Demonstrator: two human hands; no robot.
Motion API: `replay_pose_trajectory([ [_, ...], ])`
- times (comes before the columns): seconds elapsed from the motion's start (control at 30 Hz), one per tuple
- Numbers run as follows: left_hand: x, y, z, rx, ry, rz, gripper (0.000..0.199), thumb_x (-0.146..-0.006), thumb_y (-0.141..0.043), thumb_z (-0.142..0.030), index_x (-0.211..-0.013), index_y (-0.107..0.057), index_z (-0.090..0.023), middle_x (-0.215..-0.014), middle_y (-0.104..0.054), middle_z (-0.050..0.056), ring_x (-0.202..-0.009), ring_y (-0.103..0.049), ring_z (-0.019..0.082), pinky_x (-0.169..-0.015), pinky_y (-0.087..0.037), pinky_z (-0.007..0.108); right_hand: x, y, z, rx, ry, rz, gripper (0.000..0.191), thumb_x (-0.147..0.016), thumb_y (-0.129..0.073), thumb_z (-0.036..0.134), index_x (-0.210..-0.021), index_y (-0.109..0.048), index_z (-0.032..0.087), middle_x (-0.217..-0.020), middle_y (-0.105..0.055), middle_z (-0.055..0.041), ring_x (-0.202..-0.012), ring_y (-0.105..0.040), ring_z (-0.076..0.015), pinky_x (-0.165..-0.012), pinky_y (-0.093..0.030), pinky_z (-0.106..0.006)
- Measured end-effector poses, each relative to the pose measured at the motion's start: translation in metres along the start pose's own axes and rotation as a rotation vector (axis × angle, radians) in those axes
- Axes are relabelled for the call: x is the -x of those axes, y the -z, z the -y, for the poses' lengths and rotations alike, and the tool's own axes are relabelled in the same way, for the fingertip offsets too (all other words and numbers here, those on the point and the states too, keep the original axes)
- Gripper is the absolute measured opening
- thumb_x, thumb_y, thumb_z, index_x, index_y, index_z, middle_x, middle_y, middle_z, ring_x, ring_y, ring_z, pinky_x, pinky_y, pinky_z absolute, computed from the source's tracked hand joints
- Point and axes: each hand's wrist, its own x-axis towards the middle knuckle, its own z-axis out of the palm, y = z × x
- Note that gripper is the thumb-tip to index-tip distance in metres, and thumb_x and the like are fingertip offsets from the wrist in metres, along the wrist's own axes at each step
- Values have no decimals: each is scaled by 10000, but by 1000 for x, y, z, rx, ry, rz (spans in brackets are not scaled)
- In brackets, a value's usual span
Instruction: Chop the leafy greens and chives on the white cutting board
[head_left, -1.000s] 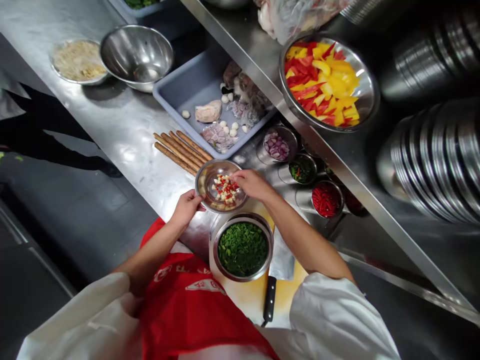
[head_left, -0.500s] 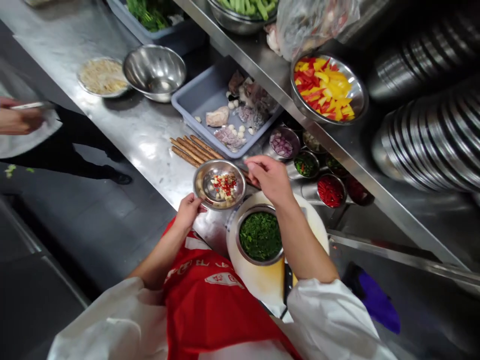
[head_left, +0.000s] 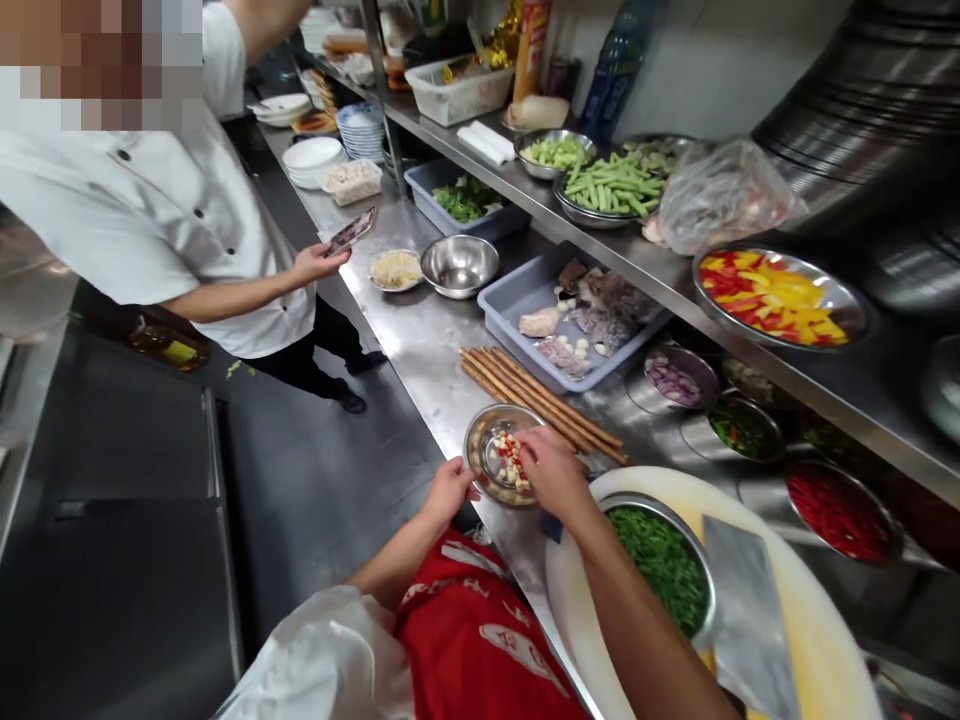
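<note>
A small steel bowl [head_left: 480, 436] at the counter's front edge holds chopped red chilli and pale garlic [head_left: 510, 458]. My left hand [head_left: 450, 488] grips the bowl's near left rim between thumb and fingers. Over the bowl's right side, my right hand [head_left: 551, 468] has its fingers bent down at the chopped pieces; what they hold, if anything, is hidden. Just behind the bowl lie several long brown sticks [head_left: 540, 398]. To the right, a bowl of chopped greens [head_left: 660, 565] rests on a round white board [head_left: 817, 600], beside a broad cleaver blade [head_left: 750, 610].
A grey tub [head_left: 495, 318] with meat and garlic stands behind the sticks, an empty steel bowl [head_left: 459, 265] left of it. The steel shelf [head_left: 675, 290] overhangs the right. Across the aisle a person [head_left: 255, 300] holds a phone [head_left: 351, 232].
The view has swung up and left, showing more of the other person and shelf. My right hand has moved from beyond the bowl's far rim down into it; my left stays at the rim.
</note>
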Motion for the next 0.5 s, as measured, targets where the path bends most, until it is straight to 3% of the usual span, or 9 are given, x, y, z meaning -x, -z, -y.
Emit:
replay_pose_trajectory([
  [0.07, 0, 5, 1, -5, -1, -7, 528, -552, -838, -576, -584, -464, -203, -482, -519, -24, -434, -519, 114, -496, -479, 272, 8, -15, 0, 28, 49, 171, 330, -795, -571, 174, -1082, -713, 251, -1138, -683, -91, -1053, -659, -252, -938, -543, -388],
  [0.1, 0, 7, 1, -11, -2, -6, 518, -558, -842, -561, -579, -468, -203, -481, -519, -24, -432, -518, 113, -493, -475, 274, 14, -18, 0, 33, 45, 158, 316, -797, -591, 191, -1084, -703, 261, -1139, -675, -87, -1047, -659, -254, -928, -550, -394],
  [0.2, 7, 18, 3, -36, 14, 33, 425, -637, -823, -482, -579, -508, -202, -509, -543, -9, -452, -531, 109, -512, -471, 278, 35, -23, 12, 20, -95, -216, 89, -877, -583, 293, -904, -665, 269, -905, -645, -64, -860, -656, -246, -818, -573, -413],
  [0.27, 15, 38, 3, -52, 29, 61, 341, -697, -784, -433, -613, -555, -195, -553, -577, 6, -493, -553, 107, -544, -476, 275, 46, -36, 36, -1, -191, -432, 149, -912, -531, 308, -820, -639, 262, -845, -626, -70, -840, -650, -244, -809, -574, -424],
  [0.3, 19, 52, 2, -60, 33, 66, 303, -710, -768, -418, -646, -579, -190, -583, -597, 9, -517, -562, 105, -561, -482, 270, 48, -49, 49, -27, -209, -456, 174, -915, -505, 300, -832, -652, 258, -905, -646, -89, -913, -658, -250, -857, -571, -434],
  [0.4, 14, 101, -1, -88, 32, 49, 301, -668, -762, -429, -728, -593, -187, -652, -631, -16, -563, -566, 97, -591, -494, 243, 47, -95, 74, -218, -198, -51, 214, -812, -643, 307, -1013, -709, 270, -1191, -664, -74, -1197, -614, -257, -1040, -518, -408],
  [0.47, 4, 130, 4, -102, 26, 16, 357, -612, -770, -460, -719, -562, -190, -642, -616, -40, -565, -557, 93, -591, -498, 230, 55, -120, 71, -403, -290, 65, 272, -801, -688, 370, -1068, -695, 324, -1175, -689, 1, -1171, -637, -229, -1054, -513, -399],
  [0.5, 1, 143, 9, -104, 24, -11, 374, -582, -780, -457, -709, -556, -186, -631, -611, -45, -559, -554, 94, -587, -500, 230, 65, -129, 65, -475, -354, 60, 263, -813, -686, 416, -1064, -685, 338, -1125, -707, 18, -1112, -665, -219, -1031, -530, -407],
])
